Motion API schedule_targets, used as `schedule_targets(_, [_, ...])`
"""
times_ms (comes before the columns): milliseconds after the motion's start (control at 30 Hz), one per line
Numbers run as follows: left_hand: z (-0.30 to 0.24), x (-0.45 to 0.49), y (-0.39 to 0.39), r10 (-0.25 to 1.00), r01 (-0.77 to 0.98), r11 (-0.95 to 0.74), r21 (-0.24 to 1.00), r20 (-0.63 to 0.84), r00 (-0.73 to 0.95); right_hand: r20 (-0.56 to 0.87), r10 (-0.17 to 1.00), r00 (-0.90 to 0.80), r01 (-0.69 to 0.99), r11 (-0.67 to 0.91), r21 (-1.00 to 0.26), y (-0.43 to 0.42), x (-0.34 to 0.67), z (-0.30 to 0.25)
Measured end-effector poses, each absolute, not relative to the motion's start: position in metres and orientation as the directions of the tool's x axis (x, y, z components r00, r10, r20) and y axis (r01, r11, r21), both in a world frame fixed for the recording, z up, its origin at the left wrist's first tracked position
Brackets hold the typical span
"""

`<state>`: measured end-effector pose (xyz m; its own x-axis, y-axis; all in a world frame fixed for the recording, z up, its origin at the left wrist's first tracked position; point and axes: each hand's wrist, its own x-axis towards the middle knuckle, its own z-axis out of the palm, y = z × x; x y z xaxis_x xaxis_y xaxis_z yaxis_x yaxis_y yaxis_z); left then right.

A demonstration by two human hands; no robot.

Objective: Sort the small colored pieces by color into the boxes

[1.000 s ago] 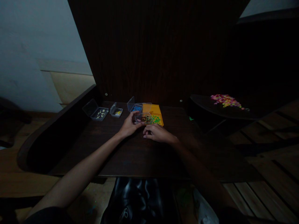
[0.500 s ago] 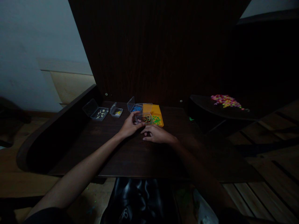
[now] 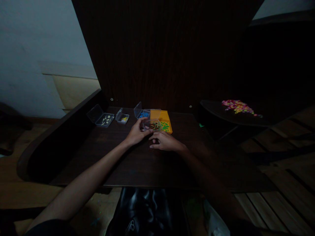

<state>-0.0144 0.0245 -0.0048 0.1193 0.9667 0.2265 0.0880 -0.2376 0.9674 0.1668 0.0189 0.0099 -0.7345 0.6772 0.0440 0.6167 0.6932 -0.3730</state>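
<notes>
My left hand (image 3: 136, 133) grips a small clear plastic box (image 3: 147, 125) by its left and near side, thumb along the near edge. Dark brown bits (image 3: 155, 126) lie inside it. Just below the box, my right hand (image 3: 165, 141) is low over the tabletop, fingers bent and the thumb apart from them. Nothing shows between its fingers, and a few tiny dark bits are hard to make out under it. Behind the held box is an open yellow case (image 3: 169, 118) with green pieces (image 3: 165, 126) in it.
Open clear boxes stand to the left: one with blue pieces (image 3: 144, 114), one with yellow and white pieces (image 3: 124, 118), one with cream pieces (image 3: 106, 120). A pile of colourful beads (image 3: 238, 107) lies on the right shelf. A raised side panel (image 3: 61, 131) borders the dark desk (image 3: 118, 164).
My right hand's fingers have shifted slightly beneath the box. My left hand and the box have stayed almost still.
</notes>
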Motion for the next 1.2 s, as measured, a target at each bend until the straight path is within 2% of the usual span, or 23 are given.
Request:
schedule_targets(467, [-0.007, -0.015, 0.025, 0.962, 0.067, -0.243, 0.968, 0.232, 0.142, 0.083, 0.622, -0.778, 0.543, 0.734, -0.407, 0.02, 0.166, 0.008])
schedule_targets(800, [-0.008, -0.014, 0.025, 0.964, 0.063, -0.238, 0.969, 0.228, 0.134, 0.054, 0.591, -0.805, 0.524, 0.75, -0.402, 0.02, 0.167, 0.012])
schedule_targets(933, [-0.006, -0.013, 0.025, 0.967, 0.056, -0.22, 0.974, 0.21, 0.141, 0.034, 0.605, -0.796, 0.49, 0.677, -0.549, 0.022, 0.176, 0.024])
schedule_targets(1067, [-0.004, -0.011, 0.022, 0.956, 0.017, -0.226, 0.974, 0.218, 0.199, 0.093, 0.657, -0.748, 0.392, 0.55, -0.737, 0.023, 0.186, 0.034])
schedule_targets(1200, [-0.002, -0.007, 0.015, 0.937, 0.008, -0.221, 0.975, 0.21, 0.277, 0.158, 0.756, -0.635, 0.406, 0.5, -0.765, 0.025, 0.189, 0.037])
